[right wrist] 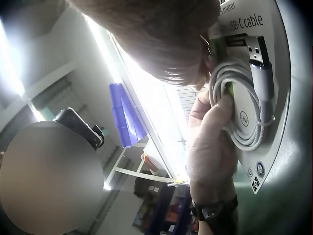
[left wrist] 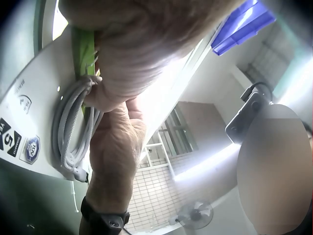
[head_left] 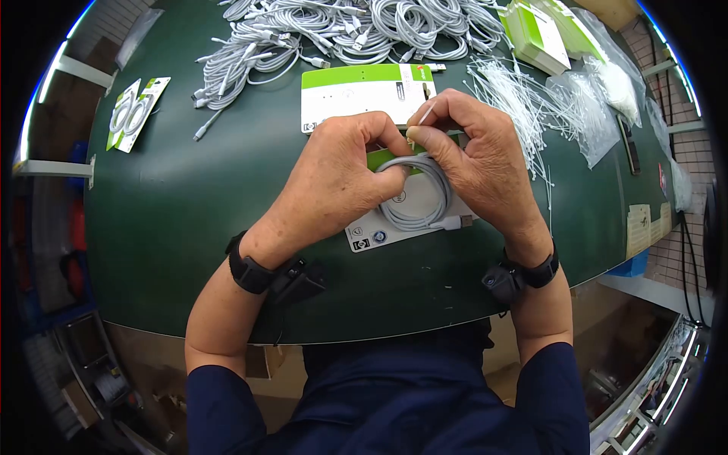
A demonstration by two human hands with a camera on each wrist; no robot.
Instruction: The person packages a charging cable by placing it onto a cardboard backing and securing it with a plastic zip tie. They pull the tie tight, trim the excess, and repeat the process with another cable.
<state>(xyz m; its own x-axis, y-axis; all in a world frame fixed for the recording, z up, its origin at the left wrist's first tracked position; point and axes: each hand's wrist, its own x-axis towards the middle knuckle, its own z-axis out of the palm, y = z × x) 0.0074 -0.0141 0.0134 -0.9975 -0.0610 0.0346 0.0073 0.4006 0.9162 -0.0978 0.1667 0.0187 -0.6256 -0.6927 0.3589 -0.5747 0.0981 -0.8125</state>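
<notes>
A coiled white USB cable (head_left: 415, 222) lies against a green-and-white packaging card (head_left: 394, 236), its USB plug (right wrist: 257, 50) standing out at one side. My left hand (head_left: 334, 171) holds the coil against the card, the thumb set inside the loop and the index finger bent near the card's top. Just above the coil, my right hand (head_left: 485, 159) pinches a thin white cable tie (head_left: 427, 114) between thumb and index finger. Both hands' fingertips nearly meet there. In the right wrist view the left thumb (right wrist: 221, 110) presses on the coil.
More packaging cards (head_left: 326, 95) lie just beyond the hands. A heap of coiled cables (head_left: 364, 30) covers the far side. Loose white ties (head_left: 508, 95) spread to the right, near stacked cards (head_left: 535, 38) and plastic bags (head_left: 595, 121). Two carded cables (head_left: 136, 114) lie far left.
</notes>
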